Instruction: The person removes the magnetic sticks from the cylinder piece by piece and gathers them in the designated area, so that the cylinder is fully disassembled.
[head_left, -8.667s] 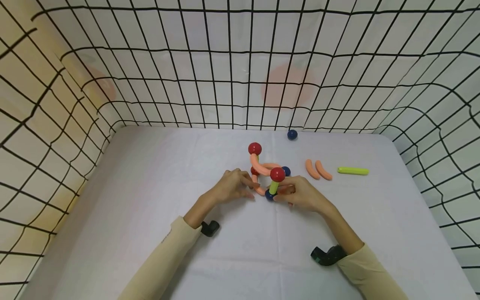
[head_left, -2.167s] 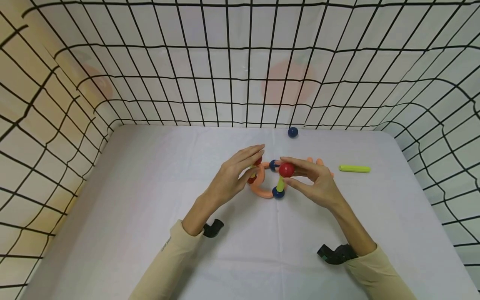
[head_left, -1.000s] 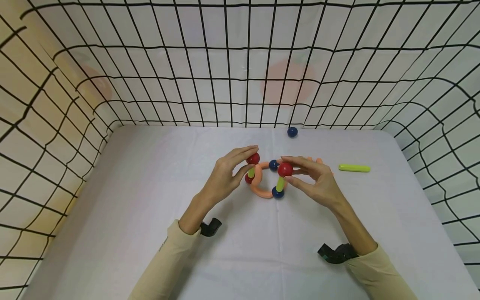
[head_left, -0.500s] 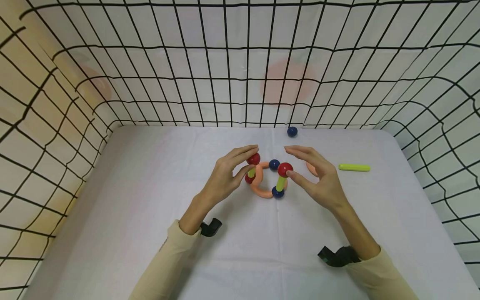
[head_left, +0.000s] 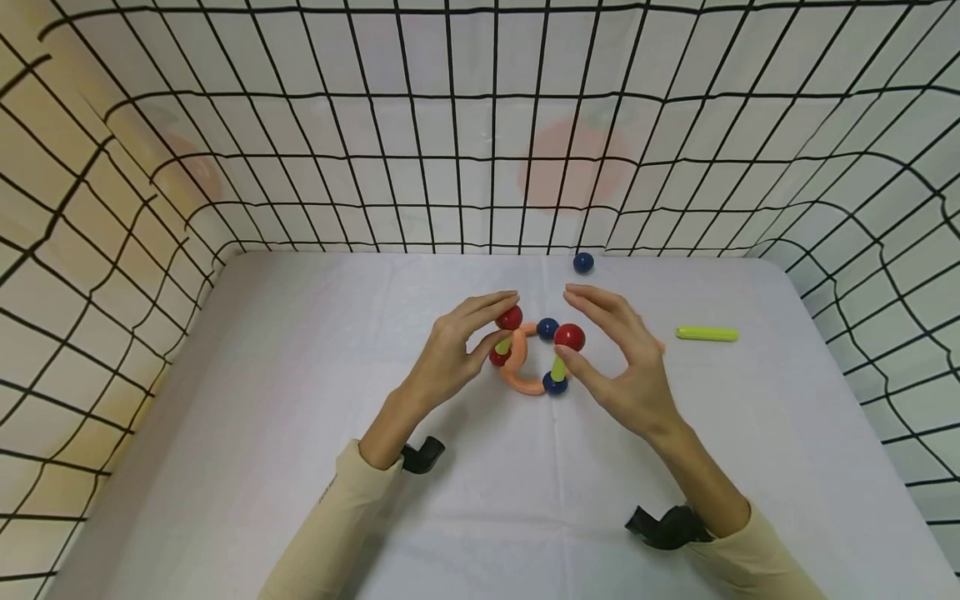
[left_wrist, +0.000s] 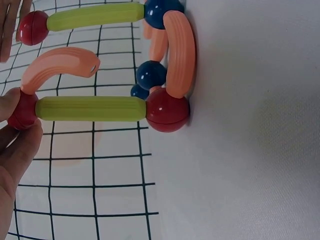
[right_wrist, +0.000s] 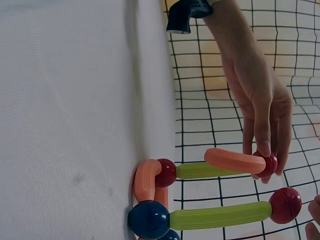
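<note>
A magnetic-looking rod-and-ball build stands mid-table. Its base ring joins orange curved rods point(left_wrist: 181, 55) with red and blue balls point(head_left: 555, 383). Two green straight rods point(left_wrist: 90, 108) rise from it, each topped by a red ball. My left hand point(head_left: 438, 358) pinches the left top red ball point(head_left: 512, 317) between thumb and fingers. From that ball an orange curved rod point(right_wrist: 235, 161) reaches out, its other end free. My right hand point(head_left: 633, 367) is spread around the right top red ball point(head_left: 572, 335), thumb close beside it, holding nothing. Whether the thumb touches it I cannot tell.
A loose blue ball point(head_left: 583, 262) lies at the table's far edge. To the right lies a loose green rod point(head_left: 707, 334). A bit of orange point(head_left: 661, 345) peeks out behind my right hand. Black netting point(head_left: 495, 158) borders the table at the back and sides.
Both hands have risen from the base to the top balls since the oldest frame. More recently my right hand let go of its red ball and spread its fingers; my left hand stayed put.
</note>
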